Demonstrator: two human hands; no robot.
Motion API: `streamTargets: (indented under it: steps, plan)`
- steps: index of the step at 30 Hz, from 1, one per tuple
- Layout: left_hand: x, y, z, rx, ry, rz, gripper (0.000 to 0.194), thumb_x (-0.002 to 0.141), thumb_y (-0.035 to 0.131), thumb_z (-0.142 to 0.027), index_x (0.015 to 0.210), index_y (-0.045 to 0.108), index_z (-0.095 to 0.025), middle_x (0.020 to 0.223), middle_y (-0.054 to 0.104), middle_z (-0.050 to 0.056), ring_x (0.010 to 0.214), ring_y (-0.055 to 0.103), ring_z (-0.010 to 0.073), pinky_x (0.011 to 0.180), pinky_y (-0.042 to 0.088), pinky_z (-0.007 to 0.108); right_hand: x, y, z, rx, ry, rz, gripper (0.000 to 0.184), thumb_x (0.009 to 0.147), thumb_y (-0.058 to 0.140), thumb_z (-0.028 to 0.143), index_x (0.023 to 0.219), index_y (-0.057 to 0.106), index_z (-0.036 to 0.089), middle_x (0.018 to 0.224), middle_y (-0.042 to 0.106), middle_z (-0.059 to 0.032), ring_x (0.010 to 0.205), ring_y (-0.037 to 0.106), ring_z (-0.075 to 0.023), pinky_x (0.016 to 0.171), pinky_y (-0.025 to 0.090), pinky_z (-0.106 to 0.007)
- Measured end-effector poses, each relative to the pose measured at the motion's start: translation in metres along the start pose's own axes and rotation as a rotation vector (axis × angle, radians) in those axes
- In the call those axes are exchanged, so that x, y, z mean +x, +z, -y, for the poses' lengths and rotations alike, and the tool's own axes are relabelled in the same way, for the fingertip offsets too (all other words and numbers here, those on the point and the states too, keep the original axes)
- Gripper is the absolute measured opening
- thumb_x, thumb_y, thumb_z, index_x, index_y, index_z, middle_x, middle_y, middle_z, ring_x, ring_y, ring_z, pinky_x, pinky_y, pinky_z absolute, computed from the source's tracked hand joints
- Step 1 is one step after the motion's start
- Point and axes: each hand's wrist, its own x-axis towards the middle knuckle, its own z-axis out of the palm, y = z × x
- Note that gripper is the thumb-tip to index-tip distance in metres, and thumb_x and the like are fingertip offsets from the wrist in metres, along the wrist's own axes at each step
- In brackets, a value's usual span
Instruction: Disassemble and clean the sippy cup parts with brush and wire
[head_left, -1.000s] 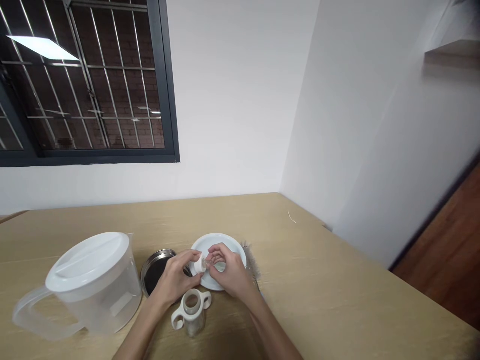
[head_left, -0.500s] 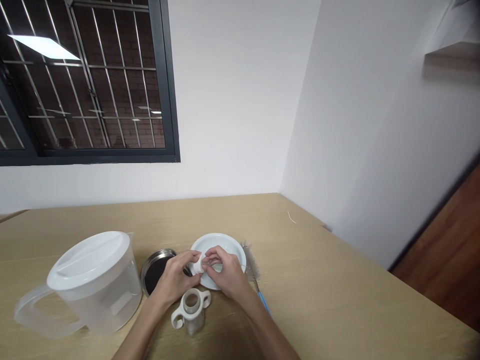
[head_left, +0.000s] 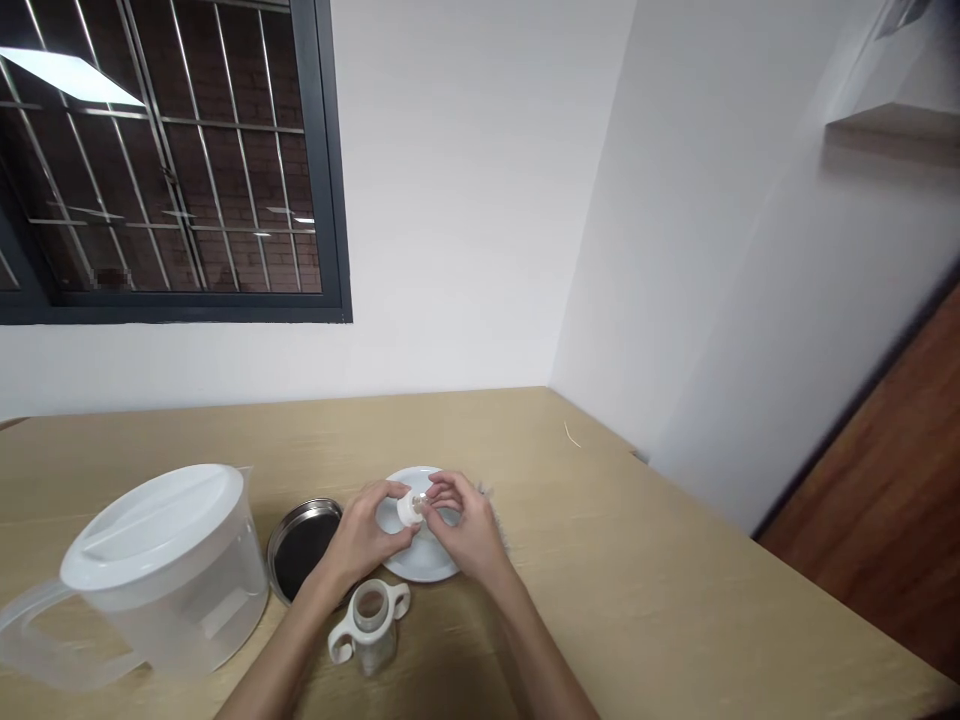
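Currently, the left hand (head_left: 366,530) holds a small white plastic cap (head_left: 406,511) between thumb and fingers, spread to the cap's width, presumably to steady it. The right hand (head_left: 471,528) is partly curled, fingertips at the cap's clear narrow tip (head_left: 419,503); whether they grip it cannot be told. The cap is above a round white dish (head_left: 422,574), probably to catch drips. Its long axis lies roughly sideways, the tip pointing toward the right hand. A small clear bottle with a white two-handled collar (head_left: 370,632) stands upright nearer the wearer, apparently for easy reach.
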Motion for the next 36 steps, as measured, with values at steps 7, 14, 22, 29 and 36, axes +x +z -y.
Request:
streamTargets:
  steps: [7, 14, 22, 29, 36]
  plan:
    - [0.0, 0.0, -0.003, 0.006, -0.066, -0.028, 0.031, 0.07, 0.077, -0.028, 0.097, 0.063, -0.022, 0.103, 0.073, 0.003, 0.098, 0.068, 0.024, 0.09, 0.051, 0.037, -0.001, -0.01, 0.008, -0.214, -0.148, -0.054, 0.042, 0.075, 0.056, 0.009, 0.115, 0.058, 0.02, 0.102, 0.067, -0.0066, 0.097, 0.063, -0.0221, 0.083, 0.052, -0.035]
    - [-0.001, 0.004, -0.002, -0.006, -0.097, -0.023, 0.027, 0.068, 0.076, -0.027, 0.092, 0.065, -0.022, 0.098, 0.075, 0.002, 0.093, 0.069, 0.0232, 0.087, 0.052, 0.036, -0.005, -0.004, 0.012, -0.262, -0.138, 0.073, 0.047, 0.073, 0.052, 0.005, 0.117, 0.056, 0.021, 0.106, 0.067, -0.0057, 0.103, 0.06, -0.0221, 0.093, 0.048, -0.037]
    - [-0.003, 0.008, -0.004, 0.007, -0.152, -0.04, 0.026, 0.066, 0.075, -0.025, 0.09, 0.067, -0.022, 0.094, 0.075, 0.001, 0.089, 0.069, 0.0226, 0.084, 0.051, 0.035, -0.007, 0.0, 0.009, -0.293, -0.096, 0.121, 0.039, 0.072, 0.053, 0.005, 0.107, 0.06, 0.022, 0.102, 0.067, -0.0056, 0.098, 0.061, -0.0217, 0.091, 0.05, -0.036]
    - [-0.001, -0.001, -0.005, 0.012, -0.167, -0.019, 0.028, 0.068, 0.075, -0.028, 0.093, 0.066, -0.023, 0.096, 0.073, 0.001, 0.092, 0.066, 0.0227, 0.086, 0.05, 0.036, -0.003, -0.006, 0.007, -0.287, -0.17, -0.003, 0.039, 0.077, 0.054, 0.007, 0.112, 0.058, 0.021, 0.117, 0.061, -0.0082, 0.109, 0.057, -0.0221, 0.096, 0.045, -0.035]
    - [-0.008, -0.004, -0.001, 0.024, -0.149, -0.001, 0.031, 0.07, 0.071, -0.026, 0.1, 0.063, -0.022, 0.101, 0.07, 0.004, 0.097, 0.063, 0.025, 0.091, 0.049, 0.04, 0.001, -0.004, -0.002, -0.357, -0.096, -0.024, 0.025, 0.097, 0.04, 0.02, 0.075, 0.052, 0.023, 0.078, 0.059, -0.0026, 0.079, 0.058, -0.0195, 0.074, 0.046, -0.031]
